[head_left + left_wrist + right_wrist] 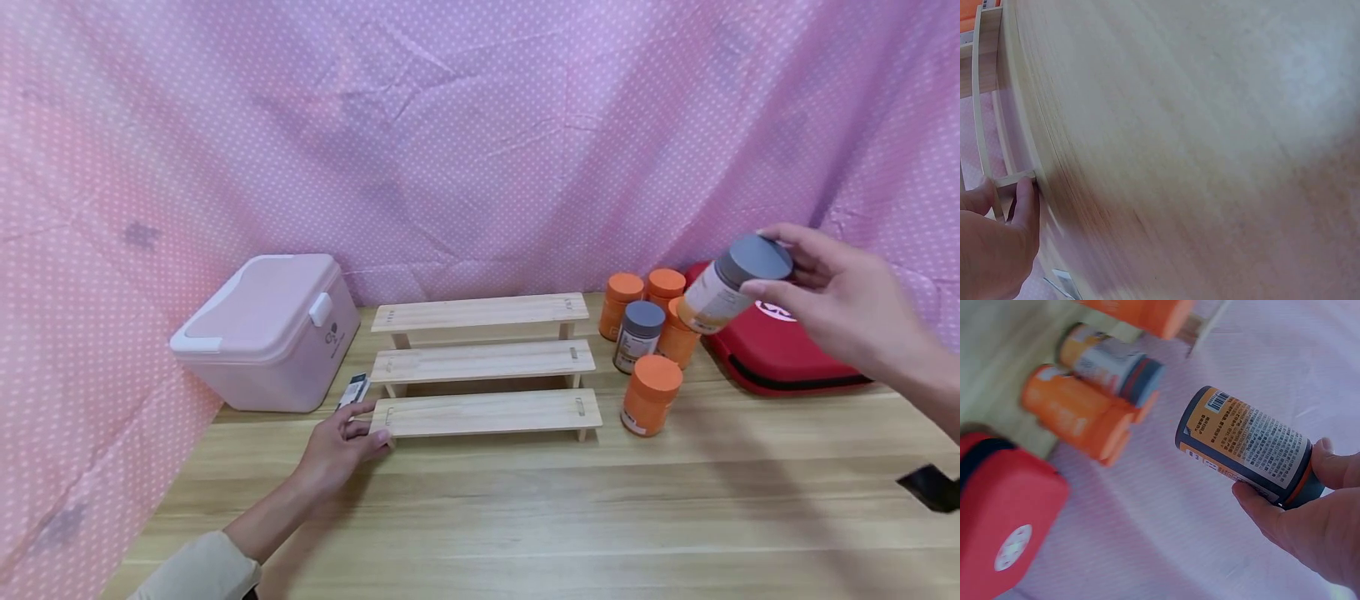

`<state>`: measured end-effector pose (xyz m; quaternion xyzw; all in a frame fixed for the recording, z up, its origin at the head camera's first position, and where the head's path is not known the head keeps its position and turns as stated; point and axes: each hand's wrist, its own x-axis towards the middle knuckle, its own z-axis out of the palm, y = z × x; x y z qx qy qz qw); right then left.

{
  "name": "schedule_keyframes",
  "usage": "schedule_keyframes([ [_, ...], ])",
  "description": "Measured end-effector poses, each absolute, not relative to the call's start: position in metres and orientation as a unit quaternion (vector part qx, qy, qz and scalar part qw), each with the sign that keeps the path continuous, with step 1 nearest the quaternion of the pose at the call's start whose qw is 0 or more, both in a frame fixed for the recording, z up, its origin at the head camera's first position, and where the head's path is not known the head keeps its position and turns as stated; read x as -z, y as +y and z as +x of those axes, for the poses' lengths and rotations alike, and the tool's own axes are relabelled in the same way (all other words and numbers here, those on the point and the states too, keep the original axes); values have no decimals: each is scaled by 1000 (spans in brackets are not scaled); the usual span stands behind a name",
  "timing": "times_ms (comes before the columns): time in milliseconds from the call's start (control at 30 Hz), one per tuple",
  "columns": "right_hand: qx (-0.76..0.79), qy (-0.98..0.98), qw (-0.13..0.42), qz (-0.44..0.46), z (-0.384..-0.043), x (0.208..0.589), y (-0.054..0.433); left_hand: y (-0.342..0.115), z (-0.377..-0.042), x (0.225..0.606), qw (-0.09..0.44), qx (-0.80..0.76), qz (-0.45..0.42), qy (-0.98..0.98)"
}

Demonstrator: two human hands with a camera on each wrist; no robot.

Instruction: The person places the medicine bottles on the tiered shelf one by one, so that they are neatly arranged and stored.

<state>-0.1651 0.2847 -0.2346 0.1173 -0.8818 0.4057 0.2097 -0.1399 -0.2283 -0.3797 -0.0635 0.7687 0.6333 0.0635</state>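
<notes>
In the head view my right hand (858, 304) holds a grey-capped supplement jar (712, 297) by its lid, tilted in the air above a red zip case. The right wrist view shows the jar's printed back label (1244, 444) and thumb and fingers around the lid end. At the left end of a three-step wooden rack (487, 414), my left hand (333, 450) pinches the lowest step. From the left wrist that hand (1000, 244) has thumb and finger on the step's end support. Another grey-capped jar (639, 337) stands right of the rack among several orange jars (651, 400).
The red zip case (795, 350) lies at the right. A pale pink lidded box (262, 333) sits at the left, with a small white-and-dark item (354, 390) beside it. Pink dotted cloth (480, 150) hangs behind the wooden table (525, 517). A black object (930, 487) shows at the right edge.
</notes>
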Motion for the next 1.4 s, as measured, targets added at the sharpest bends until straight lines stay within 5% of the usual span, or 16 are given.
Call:
schedule_keyframes([
  [633,-459,-855,68,234,-236,177,133,-230,-138,381,63,-616,-59,783],
  [1400,-401,-857,-30,323,-281,213,16,-228,-141,379,66,-631,-70,770],
])
